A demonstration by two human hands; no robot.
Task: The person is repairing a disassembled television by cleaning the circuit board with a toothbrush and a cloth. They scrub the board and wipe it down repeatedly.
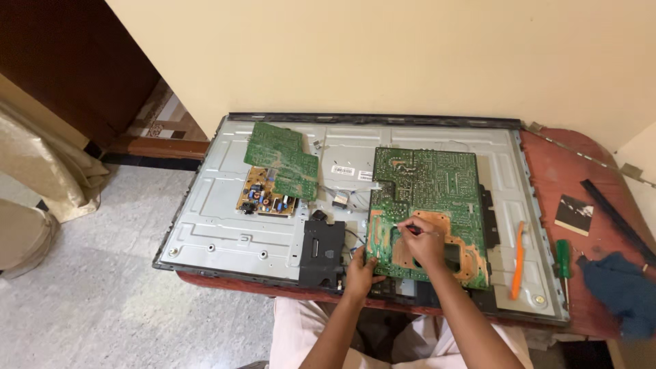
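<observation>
Large green circuit board [427, 205] lies solder side up on the bare metal back of a flat panel chassis [225, 212], right of centre; the chassis rests on a reddish table [581, 178].

Right hand [425, 240] over the board's lower middle, fingers closed in a pen-like pinch round a thin dark probe tool [408, 227]; tip touches the board near the tan copper area. Left hand [360, 273] at the board's lower left corner, fingers curled over the edge, steadying or slightly lifting it. How far the board is raised off the chassis I cannot tell.

Judgement: step in hand is working at one spot on the board's underside, probing or picking at a joint. The next move calls for a steady tip on small, close traces, with the left hand keeping the board from shifting.

Around the board:
- left of it, a black plastic module [321, 253] at the chassis's near edge, and thin wires between the two
- further left, a smaller green board [280, 160] overlapping a yellow board [263, 195] with components
- right of it, an orange pry tool [518, 260] on the chassis
- further right, on the table, a green-handled screwdriver [562, 258], a blue cloth [625, 290], a small dark card [574, 214]

In the way: wires near the left hand could snag if the board is tilted.
</observation>
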